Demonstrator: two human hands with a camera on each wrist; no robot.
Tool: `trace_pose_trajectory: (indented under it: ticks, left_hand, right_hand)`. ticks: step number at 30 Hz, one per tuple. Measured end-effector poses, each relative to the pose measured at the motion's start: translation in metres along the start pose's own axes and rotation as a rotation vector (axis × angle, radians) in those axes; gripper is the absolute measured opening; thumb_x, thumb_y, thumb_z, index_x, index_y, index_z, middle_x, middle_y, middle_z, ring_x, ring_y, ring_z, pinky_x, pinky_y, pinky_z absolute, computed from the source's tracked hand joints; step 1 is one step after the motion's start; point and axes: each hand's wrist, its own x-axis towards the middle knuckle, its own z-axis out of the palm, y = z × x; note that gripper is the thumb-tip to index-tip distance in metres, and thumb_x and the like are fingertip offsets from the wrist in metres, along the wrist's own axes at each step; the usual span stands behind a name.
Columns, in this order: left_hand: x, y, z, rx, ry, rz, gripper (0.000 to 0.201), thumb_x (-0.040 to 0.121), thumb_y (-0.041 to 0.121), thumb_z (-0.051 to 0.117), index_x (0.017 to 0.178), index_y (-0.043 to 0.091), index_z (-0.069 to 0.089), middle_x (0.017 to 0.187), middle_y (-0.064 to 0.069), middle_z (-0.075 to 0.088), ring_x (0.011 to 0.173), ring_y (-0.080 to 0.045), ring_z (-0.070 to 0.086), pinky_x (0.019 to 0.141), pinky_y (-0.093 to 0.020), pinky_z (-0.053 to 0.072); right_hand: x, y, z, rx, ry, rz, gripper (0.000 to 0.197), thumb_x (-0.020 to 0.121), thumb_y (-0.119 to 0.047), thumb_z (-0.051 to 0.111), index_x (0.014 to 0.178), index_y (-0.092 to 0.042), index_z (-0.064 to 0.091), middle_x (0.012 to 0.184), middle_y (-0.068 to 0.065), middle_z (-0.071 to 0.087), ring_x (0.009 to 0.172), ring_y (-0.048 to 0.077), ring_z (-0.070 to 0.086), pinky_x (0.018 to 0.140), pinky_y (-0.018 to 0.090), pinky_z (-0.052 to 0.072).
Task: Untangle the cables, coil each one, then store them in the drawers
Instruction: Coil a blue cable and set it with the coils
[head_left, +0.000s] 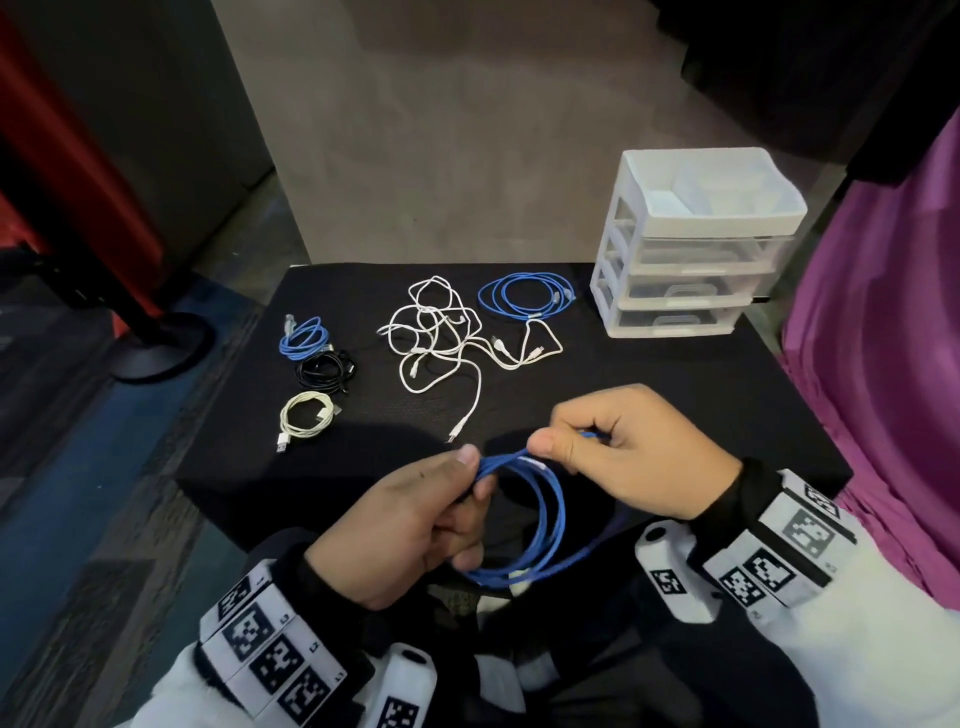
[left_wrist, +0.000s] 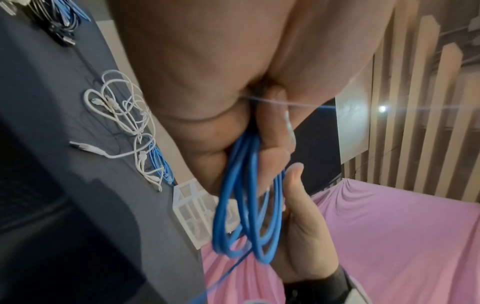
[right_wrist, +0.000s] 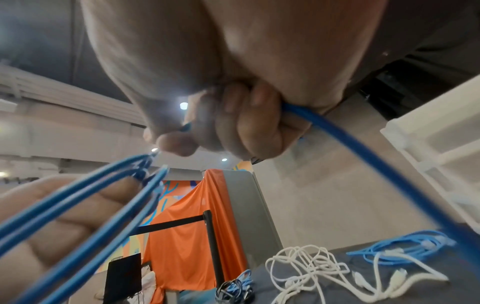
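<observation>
I am holding a blue cable in front of me, just above the near edge of the table. My left hand is gripping the gathered loops, thumb on top and fingers curled under, so the coil hangs down from my fist. My right hand is pinching the loose run of the same cable between thumb and forefinger, with the rest of it passing through my curled fingers and trailing off below.

The cable seems light and springy, with a smooth jacket that could slide if I loosen my grip. It looks stiff enough to keep a round loop, yet the loops will probably spring open once let go. So I judge the best hold is where all the turns cross, in my left fist, while the right hand is feeding the tail.

Further out, three finished coils are lying on the left of the table: a cream one, a black one and a small blue one. In the middle, a tangle of white cables is waiting; those look thin and limp. Behind it a looser blue coil is lying. At the far right the drawers are standing with all fronts pushed in.
</observation>
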Motion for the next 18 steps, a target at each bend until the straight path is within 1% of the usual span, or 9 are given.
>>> trace_pose_trajectory:
  ticks: [3,6,9,11,12,14,15,16,18]
  left_hand:
    - [-0.002,0.000,0.002,0.012,-0.030,-0.032,0.033,0.097,0.041,0.049,0.075,0.017,0.055,0.064,0.000,0.018,0.051,-0.013,0.014,0.051,-0.025,0.038]
    - [-0.005,0.004,0.006,-0.010,-0.057,-0.035,0.032,0.098,0.039,0.047,0.076,0.016,0.053,0.063,0.001,0.018,0.048,-0.010,0.017,0.053,-0.025,0.039]
    - [-0.006,0.006,0.009,-0.036,-0.052,0.004,0.031,0.099,0.038,0.046,0.077,0.016,0.052,0.063,0.001,0.019,0.047,-0.009,0.018,0.053,-0.025,0.039]
    - [-0.005,0.005,0.010,-0.064,-0.008,0.054,0.031,0.098,0.037,0.047,0.075,0.016,0.051,0.062,0.002,0.019,0.048,-0.010,0.018,0.051,-0.025,0.038]
    - [-0.004,0.004,0.011,-0.078,0.019,0.082,0.031,0.097,0.037,0.047,0.075,0.016,0.051,0.062,0.002,0.019,0.048,-0.011,0.018,0.050,-0.025,0.038]
    - [-0.002,0.004,0.012,-0.097,0.052,0.129,0.032,0.098,0.037,0.046,0.075,0.016,0.051,0.060,0.003,0.021,0.048,-0.010,0.019,0.051,-0.024,0.038]
    - [-0.001,0.005,0.012,-0.111,0.053,0.142,0.033,0.100,0.036,0.045,0.076,0.015,0.051,0.059,0.004,0.021,0.047,-0.009,0.020,0.051,-0.025,0.038]
    - [0.000,0.005,0.013,-0.134,0.048,0.149,0.034,0.103,0.036,0.044,0.078,0.014,0.050,0.059,0.005,0.021,0.046,-0.008,0.021,0.052,-0.025,0.038]
    - [0.003,0.004,0.014,-0.192,0.032,0.146,0.035,0.107,0.034,0.042,0.080,0.013,0.050,0.059,0.005,0.022,0.045,-0.007,0.022,0.056,-0.027,0.042]
  right_hand:
    - [0.003,-0.005,-0.004,0.013,0.052,0.014,0.050,0.097,-0.048,0.066,0.061,-0.015,0.054,0.056,0.005,0.043,0.055,0.007,0.037,0.057,0.029,0.037]
    - [0.004,-0.007,-0.007,0.082,0.148,0.038,0.045,0.096,-0.041,0.068,0.058,-0.020,0.055,0.050,-0.006,0.043,0.052,0.004,0.039,0.056,0.023,0.035]
    - [0.004,-0.007,-0.006,0.131,0.223,0.077,0.042,0.095,-0.043,0.066,0.061,-0.018,0.061,0.050,-0.009,0.044,0.051,0.003,0.040,0.057,0.019,0.034]
    - [0.001,-0.007,-0.002,0.201,0.174,0.073,0.036,0.099,-0.042,0.064,0.077,-0.014,0.068,0.059,-0.005,0.054,0.057,0.000,0.046,0.062,0.015,0.037]
    - [-0.001,-0.007,0.002,0.275,0.102,0.066,0.028,0.099,-0.042,0.065,0.092,-0.015,0.070,0.071,0.001,0.061,0.064,-0.001,0.049,0.064,0.017,0.042]
    - [-0.008,-0.009,0.013,0.470,-0.068,0.093,0.034,0.093,-0.042,0.069,0.115,-0.016,0.067,0.091,0.012,0.068,0.068,0.009,0.054,0.056,0.022,0.048]
    - [-0.010,-0.008,0.019,0.560,-0.102,0.126,0.034,0.093,-0.039,0.069,0.115,-0.014,0.066,0.089,0.014,0.069,0.064,0.015,0.053,0.051,0.023,0.046]
    - [-0.012,-0.007,0.025,0.652,-0.089,0.164,0.029,0.095,-0.035,0.067,0.109,-0.010,0.067,0.080,0.014,0.068,0.058,0.019,0.050,0.047,0.022,0.042]
    - [-0.012,-0.006,0.030,0.861,-0.030,0.255,0.026,0.100,-0.031,0.060,0.097,-0.006,0.065,0.060,0.007,0.050,0.054,0.019,0.044,0.041,0.019,0.032]
